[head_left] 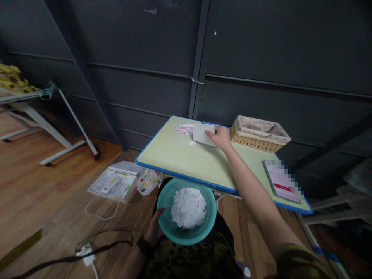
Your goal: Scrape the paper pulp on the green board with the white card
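My left hand (155, 228) grips the left rim of a teal plastic basket (165, 193), its thumb over the edge. The basket rests on my lap below the table's front edge. A heap of white paper scraps (188, 208) lies in it. Stretched over the table, my right hand (220, 137) pinches a light grey flat card (204, 134) between thumb and fingers. The card's left end is beside a small pile of white and pinkish scraps (183, 129) on the tabletop. A small white piece (192, 142) lies just below the card.
The pale green table (186, 162) has a blue edge. A lined wicker basket (255, 141) stands at its back right, a tablet (280, 182) at its right end. An open white box (114, 184), a plastic bag (148, 181) and a power strip (86, 254) with cables are on the floor.
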A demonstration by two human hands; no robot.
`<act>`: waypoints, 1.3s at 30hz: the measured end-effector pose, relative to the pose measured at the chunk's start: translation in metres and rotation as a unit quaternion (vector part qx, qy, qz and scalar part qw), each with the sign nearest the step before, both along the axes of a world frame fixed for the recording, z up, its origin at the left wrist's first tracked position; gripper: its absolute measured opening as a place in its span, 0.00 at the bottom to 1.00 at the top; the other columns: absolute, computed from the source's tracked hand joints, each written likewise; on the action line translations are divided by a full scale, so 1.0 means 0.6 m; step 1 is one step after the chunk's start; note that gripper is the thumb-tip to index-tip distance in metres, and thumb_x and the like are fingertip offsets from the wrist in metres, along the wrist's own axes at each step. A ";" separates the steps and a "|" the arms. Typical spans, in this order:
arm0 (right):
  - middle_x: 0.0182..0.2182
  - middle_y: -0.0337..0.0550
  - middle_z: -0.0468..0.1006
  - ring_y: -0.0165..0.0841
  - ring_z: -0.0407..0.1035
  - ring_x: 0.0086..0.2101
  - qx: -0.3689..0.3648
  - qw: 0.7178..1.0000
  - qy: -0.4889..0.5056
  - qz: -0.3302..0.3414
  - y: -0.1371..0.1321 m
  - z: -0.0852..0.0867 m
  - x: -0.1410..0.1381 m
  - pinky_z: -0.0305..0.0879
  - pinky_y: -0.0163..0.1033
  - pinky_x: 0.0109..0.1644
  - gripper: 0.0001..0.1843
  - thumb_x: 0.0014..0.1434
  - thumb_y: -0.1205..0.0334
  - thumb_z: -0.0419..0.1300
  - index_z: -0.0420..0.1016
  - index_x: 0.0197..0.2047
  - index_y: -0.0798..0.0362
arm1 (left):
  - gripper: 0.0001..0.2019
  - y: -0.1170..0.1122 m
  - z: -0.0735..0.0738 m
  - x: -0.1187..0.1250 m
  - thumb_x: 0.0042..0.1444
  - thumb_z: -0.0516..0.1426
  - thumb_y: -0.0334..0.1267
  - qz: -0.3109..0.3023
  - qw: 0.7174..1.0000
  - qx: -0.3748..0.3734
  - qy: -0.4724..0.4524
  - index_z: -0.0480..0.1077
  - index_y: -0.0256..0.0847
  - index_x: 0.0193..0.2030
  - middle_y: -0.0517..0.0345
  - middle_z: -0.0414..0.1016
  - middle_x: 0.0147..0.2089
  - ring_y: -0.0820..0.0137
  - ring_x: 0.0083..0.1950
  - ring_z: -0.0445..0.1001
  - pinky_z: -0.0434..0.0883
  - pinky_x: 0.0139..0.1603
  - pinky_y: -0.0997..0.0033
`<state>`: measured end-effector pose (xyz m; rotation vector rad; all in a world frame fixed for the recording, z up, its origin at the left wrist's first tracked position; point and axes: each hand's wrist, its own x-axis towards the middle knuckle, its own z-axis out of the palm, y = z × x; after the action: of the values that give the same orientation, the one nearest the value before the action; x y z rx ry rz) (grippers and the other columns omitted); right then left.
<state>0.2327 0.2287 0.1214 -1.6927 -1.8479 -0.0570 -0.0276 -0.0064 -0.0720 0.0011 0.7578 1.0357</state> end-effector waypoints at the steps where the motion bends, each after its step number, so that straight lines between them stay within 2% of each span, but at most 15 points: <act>1: 0.24 0.48 0.77 0.35 0.67 0.26 0.003 1.000 0.014 0.005 0.001 0.000 0.004 0.54 0.37 0.31 0.18 0.55 0.53 0.56 0.79 0.30 0.60 | 0.23 0.000 -0.002 -0.001 0.49 0.64 0.36 -0.002 1.000 -0.002 0.001 0.72 0.30 0.53 0.44 0.82 0.46 0.47 0.54 0.75 0.66 0.59 0.53; 5: 0.21 0.43 0.74 0.32 0.64 0.24 -0.015 0.995 0.084 0.054 0.004 0.002 0.024 0.54 0.36 0.30 0.18 0.50 0.51 0.59 0.78 0.26 0.60 | 0.22 0.001 -0.004 -0.003 0.48 0.64 0.35 -0.002 1.000 0.000 0.004 0.73 0.32 0.52 0.45 0.83 0.45 0.47 0.54 0.76 0.66 0.59 0.54; 11: 0.18 0.38 0.68 0.28 0.58 0.23 -0.054 0.972 0.195 0.116 0.004 0.005 0.049 0.52 0.34 0.27 0.19 0.43 0.48 0.62 0.74 0.21 0.58 | 0.23 0.000 0.000 0.000 0.50 0.63 0.35 -0.001 1.000 0.004 -0.011 0.72 0.32 0.54 0.45 0.82 0.46 0.48 0.52 0.76 0.67 0.58 0.53; 15: 0.18 0.37 0.66 0.27 0.56 0.23 -0.108 0.943 0.275 0.152 -0.001 0.004 0.048 0.51 0.34 0.26 0.20 0.38 0.47 0.66 0.73 0.21 0.59 | 0.26 -0.001 0.009 0.002 0.50 0.63 0.33 0.016 1.000 0.008 0.003 0.69 0.32 0.58 0.44 0.82 0.48 0.50 0.51 0.77 0.68 0.57 0.54; 18: 0.19 0.38 0.68 0.26 0.56 0.22 -0.120 0.921 0.334 0.159 -0.003 0.000 0.044 0.52 0.34 0.26 0.21 0.37 0.48 0.67 0.74 0.22 0.59 | 0.27 -0.003 0.026 -0.001 0.50 0.63 0.33 0.021 1.000 0.010 0.005 0.69 0.32 0.59 0.44 0.81 0.50 0.50 0.52 0.77 0.68 0.58 0.54; 22: 0.20 0.38 0.69 0.26 0.57 0.22 -0.153 0.913 0.337 0.175 0.000 -0.007 0.042 0.52 0.34 0.26 0.20 0.36 0.50 0.68 0.75 0.24 0.60 | 0.26 -0.003 0.053 -0.011 0.50 0.64 0.33 0.027 1.000 0.006 0.009 0.70 0.32 0.57 0.44 0.81 0.50 0.50 0.53 0.76 0.68 0.59 0.54; 27: 0.21 0.40 0.71 0.27 0.59 0.22 -0.131 0.920 0.339 0.147 0.004 -0.006 0.051 0.52 0.34 0.25 0.19 0.37 0.52 0.67 0.76 0.25 0.61 | 0.29 -0.004 0.077 -0.020 0.48 0.65 0.33 0.036 0.998 -0.008 0.044 0.68 0.31 0.58 0.44 0.82 0.47 0.49 0.51 0.77 0.69 0.57 0.54; 33: 0.21 0.41 0.72 0.28 0.60 0.23 -0.134 0.920 0.341 0.142 0.007 -0.004 0.061 0.53 0.34 0.25 0.17 0.36 0.54 0.68 0.77 0.25 0.61 | 0.27 -0.004 0.082 -0.025 0.50 0.61 0.29 0.032 0.997 -0.019 0.074 0.67 0.33 0.59 0.45 0.83 0.46 0.51 0.49 0.79 0.70 0.57 0.53; 39: 0.23 0.41 0.74 0.28 0.60 0.24 -0.085 0.921 0.349 0.150 0.024 -0.028 0.061 0.54 0.34 0.27 0.21 0.39 0.48 0.67 0.78 0.27 0.60 | 0.23 0.000 0.091 -0.031 0.52 0.59 0.29 0.042 0.996 -0.015 0.072 0.70 0.30 0.57 0.44 0.83 0.42 0.52 0.48 0.79 0.70 0.56 0.53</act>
<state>0.2691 0.2430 0.1047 -1.2674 -1.5478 0.7565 -0.0461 -0.0065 -0.0175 0.0191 0.9108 1.1125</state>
